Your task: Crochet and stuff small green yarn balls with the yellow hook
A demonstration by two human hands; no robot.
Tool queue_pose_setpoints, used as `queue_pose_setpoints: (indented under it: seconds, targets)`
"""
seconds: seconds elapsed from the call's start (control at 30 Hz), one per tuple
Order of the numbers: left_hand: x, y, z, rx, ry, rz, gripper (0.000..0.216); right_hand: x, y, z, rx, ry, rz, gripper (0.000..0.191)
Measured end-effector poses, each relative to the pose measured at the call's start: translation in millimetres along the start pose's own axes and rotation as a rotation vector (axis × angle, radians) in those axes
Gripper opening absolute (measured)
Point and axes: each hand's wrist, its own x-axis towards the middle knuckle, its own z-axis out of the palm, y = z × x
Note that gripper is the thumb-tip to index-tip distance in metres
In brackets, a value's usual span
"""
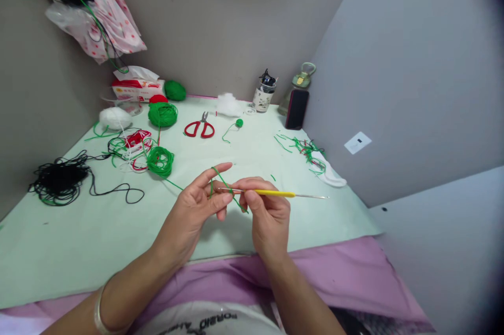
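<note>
Green yarn [220,173] loops over the raised index finger of my left hand [199,198], whose thumb pinches the strand. My right hand [268,209] grips a crochet hook [275,193] by its yellow handle. One metal tip of the hook reaches to the yarn at my left fingers; the other points right, past my hand. A short green tail hangs below the pinch. From my left hand the strand runs left toward a loose green yarn coil [160,161] on the table. Both hands are just above the pale green tabletop [220,240].
Red-handled scissors [200,127] and a small green crocheted ball [239,123] lie beyond my hands. Black yarn [61,177], a green yarn ball [163,114] and white yarn [115,118] are at left. A phone [297,109], a bottle [302,79] and yarn scraps [311,151] stand or lie at right.
</note>
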Motion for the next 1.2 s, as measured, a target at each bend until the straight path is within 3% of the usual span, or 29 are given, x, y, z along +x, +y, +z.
queue_pose_setpoints:
  seconds: [0.07,0.17,0.23,0.3,0.4,0.57,0.67,0.77,0.87,1.2]
  targets:
    - [0.4,-0.5,0.1,0.012,0.024,0.02,0.057,-1.6,-2.0,-1.4,-0.09,-0.017,-0.051,0.018]
    - [-0.3,-1.8,1.7,0.007,0.043,0.049,0.066,-7.0,-3.4,-3.0,-0.42,-0.074,-0.296,0.033]
    - [-1.5,-2.3,3.4,-0.053,0.018,0.011,0.068,-10.9,-1.9,-3.1,-0.613,-0.099,-0.467,0.046]
    - [-2.4,-1.8,4.4,-0.146,-0.023,-0.077,0.066,-12.8,0.5,-2.7,-0.625,-0.075,-0.527,0.052]
    - [-1.8,0.9,2.8,-0.26,-0.059,-0.171,0.057,-9.9,1.0,-3.3,-0.408,-0.021,-0.383,0.04]
    - [2.2,5.0,-2.9,-0.292,-0.054,-0.138,0.042,0.5,-5.3,-8.0,0.041,0.095,-0.021,0.014]
    - [2.2,4.0,-0.9,-0.249,-0.056,-0.13,0.039,2.0,-4.7,-8.5,0.171,0.022,0.112,0.012]
    - [0.1,1.4,3.6,-0.162,-0.053,-0.111,0.041,-0.1,-1.7,-7.0,0.071,-0.046,0.121,0.013]
    - [-2.0,-0.4,5.8,-0.098,-0.022,-0.091,0.043,-2.1,-0.7,-6.3,-0.059,-0.02,0.068,0.015]
    - [-2.2,-2.2,4.0,-0.088,0.011,-0.072,0.041,-1.7,-4.3,-5.0,-0.097,-0.026,-0.035,0.021]
